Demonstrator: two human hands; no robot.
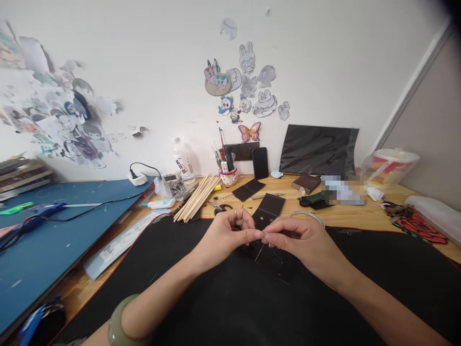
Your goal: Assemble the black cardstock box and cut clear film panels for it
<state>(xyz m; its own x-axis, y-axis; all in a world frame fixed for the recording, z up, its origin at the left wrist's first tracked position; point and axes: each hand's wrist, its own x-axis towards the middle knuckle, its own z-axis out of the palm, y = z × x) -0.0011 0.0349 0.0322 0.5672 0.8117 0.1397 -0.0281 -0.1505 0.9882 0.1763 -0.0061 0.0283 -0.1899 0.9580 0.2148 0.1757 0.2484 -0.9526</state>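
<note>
My left hand point(236, 228) and my right hand point(293, 235) meet over a black mat point(223, 298), fingertips pinched together almost touching. What sits between the fingertips is too small to name. Just below them shows a thin straight metallic piece point(259, 253); I cannot tell whether it is held or lies on the mat. A fine curled wire-like loop point(277, 259) is under my right hand. Behind the fingers is a black card point(270, 206) with small gold-coloured pieces on it. Scissors point(221, 208) lie just beyond my left hand.
Bundled wooden sticks point(198, 197) lie behind on the left, near a white tube point(161, 203) and a water bottle point(183, 161). A pen cup point(228, 175) and a phone point(260, 163) stand by the wall. On the right are a silvery ring point(308, 215) and a plastic tub point(392, 166).
</note>
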